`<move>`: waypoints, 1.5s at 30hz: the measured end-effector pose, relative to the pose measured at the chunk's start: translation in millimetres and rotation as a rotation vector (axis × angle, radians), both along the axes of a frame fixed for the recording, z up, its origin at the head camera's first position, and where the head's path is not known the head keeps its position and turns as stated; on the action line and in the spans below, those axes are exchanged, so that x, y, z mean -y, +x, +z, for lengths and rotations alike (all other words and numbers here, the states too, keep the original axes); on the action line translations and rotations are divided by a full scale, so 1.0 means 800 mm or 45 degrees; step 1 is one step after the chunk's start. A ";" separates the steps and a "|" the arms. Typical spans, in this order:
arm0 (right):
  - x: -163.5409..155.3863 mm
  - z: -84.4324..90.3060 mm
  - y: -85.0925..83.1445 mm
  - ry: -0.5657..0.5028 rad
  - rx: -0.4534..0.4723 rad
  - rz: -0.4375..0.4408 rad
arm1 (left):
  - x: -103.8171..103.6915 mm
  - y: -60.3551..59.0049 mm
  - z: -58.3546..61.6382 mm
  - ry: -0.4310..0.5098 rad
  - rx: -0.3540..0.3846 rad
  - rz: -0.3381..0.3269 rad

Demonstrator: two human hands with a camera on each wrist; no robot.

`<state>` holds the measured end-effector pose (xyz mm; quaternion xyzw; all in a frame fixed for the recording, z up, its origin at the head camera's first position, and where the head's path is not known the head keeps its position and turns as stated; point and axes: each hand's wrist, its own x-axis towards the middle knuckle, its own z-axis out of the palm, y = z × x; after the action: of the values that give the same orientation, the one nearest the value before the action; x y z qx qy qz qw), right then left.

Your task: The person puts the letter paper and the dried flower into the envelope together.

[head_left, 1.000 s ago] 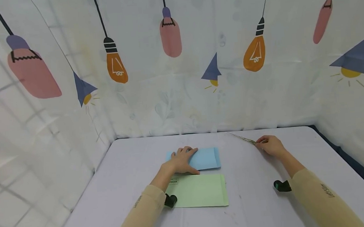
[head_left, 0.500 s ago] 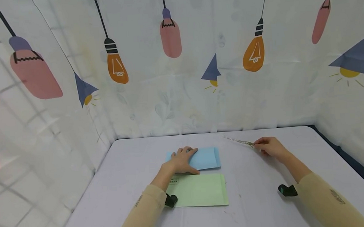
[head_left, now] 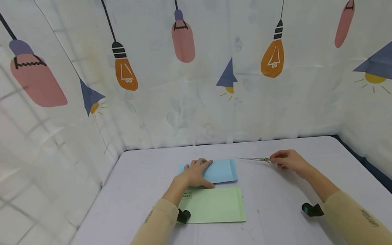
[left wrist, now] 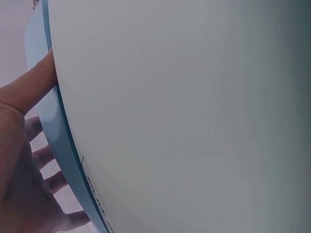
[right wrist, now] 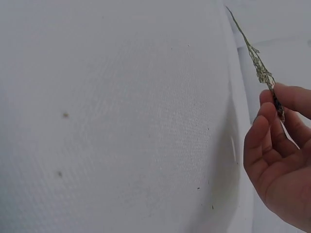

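Observation:
My left hand (head_left: pixel 196 171) lies flat, fingers straight, on the left end of a light blue envelope (head_left: pixel 222 171) in the middle of the white table (head_left: pixel 145 177). The left wrist view shows the same hand (left wrist: pixel 24 145) against the blue envelope's edge (left wrist: pixel 58 145). A light green envelope (head_left: pixel 217 205) lies just in front of the blue one. My right hand (head_left: pixel 286 159) pinches the end of a thin dried plant sprig (head_left: pixel 252 158), which points left toward the blue envelope. In the right wrist view the sprig (right wrist: pixel 252 53) rises from between my fingertips (right wrist: pixel 272 104).
Curtains printed with lamps and bulbs (head_left: pixel 193 71) close the table in at the back and both sides. A dark strip (head_left: pixel 367 161) runs along the table's right edge. Small specks (head_left: pixel 258 210) lie on the cloth in front of the envelopes.
My right hand has moved left and slightly nearer with the sprig, whose tip has swung down and left toward the blue envelope. The left hand has stayed put.

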<state>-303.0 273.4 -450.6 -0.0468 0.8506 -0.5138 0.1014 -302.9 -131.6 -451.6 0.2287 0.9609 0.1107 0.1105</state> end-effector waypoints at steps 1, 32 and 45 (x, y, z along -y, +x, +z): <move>-0.001 -0.001 0.000 -0.007 0.002 0.008 | 0.000 0.000 -0.001 0.000 0.001 0.000; 0.041 -0.011 0.000 -0.111 -0.001 0.202 | 0.000 0.000 0.002 0.021 0.014 0.004; 0.079 -0.015 0.005 -0.076 -0.048 0.200 | 0.000 0.002 0.003 0.029 0.017 -0.001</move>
<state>-299.2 209.9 -462.6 -0.1263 0.8304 -0.5283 0.1239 -301.2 -131.4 -449.4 0.2296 0.9587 0.1232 0.1142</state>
